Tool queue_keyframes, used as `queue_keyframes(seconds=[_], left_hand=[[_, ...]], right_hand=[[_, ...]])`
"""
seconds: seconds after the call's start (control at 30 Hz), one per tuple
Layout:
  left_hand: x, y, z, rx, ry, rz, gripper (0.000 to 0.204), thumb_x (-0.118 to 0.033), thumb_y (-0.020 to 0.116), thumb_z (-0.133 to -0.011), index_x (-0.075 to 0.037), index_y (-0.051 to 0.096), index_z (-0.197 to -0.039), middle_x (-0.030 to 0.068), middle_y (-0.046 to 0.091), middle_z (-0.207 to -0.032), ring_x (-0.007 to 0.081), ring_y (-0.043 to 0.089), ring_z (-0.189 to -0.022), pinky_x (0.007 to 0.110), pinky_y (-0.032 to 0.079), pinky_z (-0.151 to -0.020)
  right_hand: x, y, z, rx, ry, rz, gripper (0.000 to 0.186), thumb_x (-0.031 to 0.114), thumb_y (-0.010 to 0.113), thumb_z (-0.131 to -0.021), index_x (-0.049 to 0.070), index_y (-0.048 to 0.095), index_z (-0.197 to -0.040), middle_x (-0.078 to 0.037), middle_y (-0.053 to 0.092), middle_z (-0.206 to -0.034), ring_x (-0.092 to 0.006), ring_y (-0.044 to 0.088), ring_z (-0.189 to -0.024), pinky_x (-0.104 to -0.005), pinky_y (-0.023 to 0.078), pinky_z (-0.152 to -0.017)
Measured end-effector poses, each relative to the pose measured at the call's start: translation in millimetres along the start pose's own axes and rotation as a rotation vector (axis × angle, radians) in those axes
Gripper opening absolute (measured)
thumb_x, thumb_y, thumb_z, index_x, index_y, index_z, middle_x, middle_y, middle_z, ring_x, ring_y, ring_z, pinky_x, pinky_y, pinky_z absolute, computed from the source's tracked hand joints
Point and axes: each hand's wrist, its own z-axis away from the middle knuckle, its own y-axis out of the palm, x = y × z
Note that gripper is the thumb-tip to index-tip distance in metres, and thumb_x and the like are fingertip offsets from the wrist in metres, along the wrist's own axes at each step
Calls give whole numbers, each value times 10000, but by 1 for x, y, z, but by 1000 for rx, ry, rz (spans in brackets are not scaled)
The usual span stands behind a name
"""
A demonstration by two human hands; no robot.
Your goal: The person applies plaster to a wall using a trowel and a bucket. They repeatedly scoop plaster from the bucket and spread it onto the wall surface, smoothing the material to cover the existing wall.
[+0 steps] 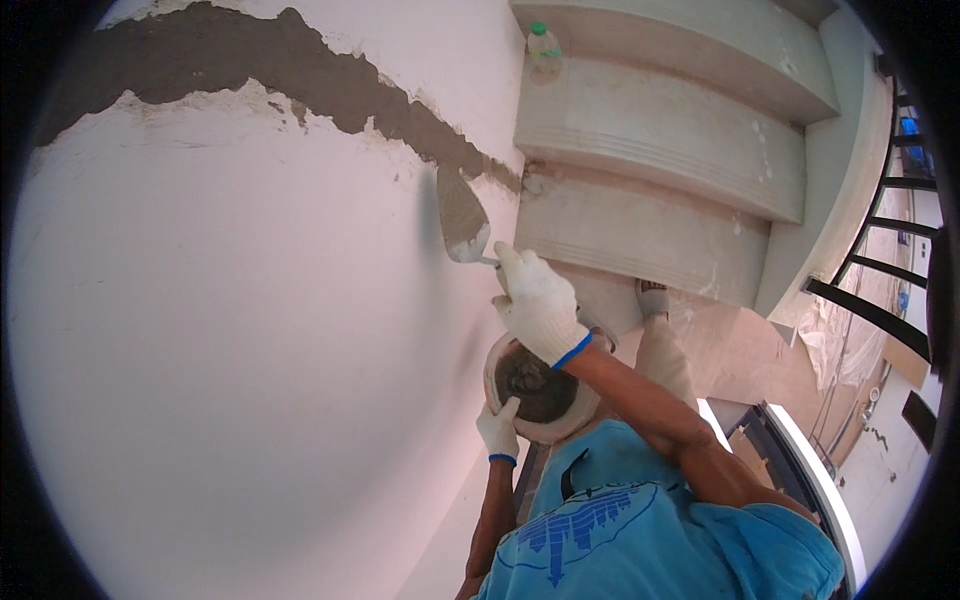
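My right hand (535, 300), in a white knit glove, grips the handle of a pointed trowel (462, 215). The trowel's mortar-smeared blade is at the lower edge of a rough band of grey mortar (280, 75) running along the white wall (250, 300). Below and behind it, my gloved left hand (498, 432) is closed on the rim of a round bucket (553, 432). Dark grey wet mix lies inside the bucket, partly hidden by my right hand and forearm.
Concrete stairs (655, 130) rise at the right of the wall, holding a green-capped bottle (542, 45). A black railing (865, 310) curves along the far right, with plastic sheeting (835, 350) below. My foot (652, 298) is at the bottom step.
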Motion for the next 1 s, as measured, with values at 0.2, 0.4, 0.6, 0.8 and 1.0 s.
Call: queue_keyframes(seconds=[0.2, 0.4, 0.6, 0.8, 1.0], left_hand=[[-6, 3, 6, 3, -3, -13, 442, -104, 789, -871, 94, 710, -1258, 107, 750, -1141, 191, 685, -1002, 339, 551, -901], [5, -2, 0, -3, -13, 17, 449, -106, 795, -869, 90, 709, -1264, 108, 752, -1135, 196, 688, -999, 342, 552, -902], [2, 0, 3, -9, -12, -28, 457, -113, 799, -870, 93, 708, -1267, 115, 754, -1143, 204, 693, -996, 348, 554, -904], [4, -1, 6, -11, -22, -33, 456, -119, 800, -874, 96, 706, -1265, 118, 754, -1143, 208, 694, -1000, 353, 555, -910], [7, -3, 2, -2, -36, -14, 462, -116, 798, -876, 97, 702, -1274, 119, 752, -1150, 212, 693, -1008, 356, 554, -919]], right_hand=[[2, -39, -17, -111, 116, -196, 566, 211, 840, -789, 73, 576, -1270, -190, 663, -1047, -423, 677, -1003, -510, 555, -810], [-29, -17, 2, 91, 328, -299, 541, 301, 832, -815, 63, 605, -1244, -244, 714, -1045, -469, 689, -1033, -510, 544, -875], [5, -7, -28, 52, 226, -443, 490, 285, 799, -861, 69, 607, -1256, -230, 713, -1089, -455, 695, -1052, -493, 554, -875], [15, 3, -49, 42, 180, -468, 409, 243, 754, -900, 48, 589, -1219, -250, 699, -1067, -446, 695, -1023, -480, 551, -863], [0, 19, -56, -20, 113, -399, 396, 217, 751, -903, 62, 560, -1213, -263, 682, -925, -496, 673, -910, -525, 535, -765]])
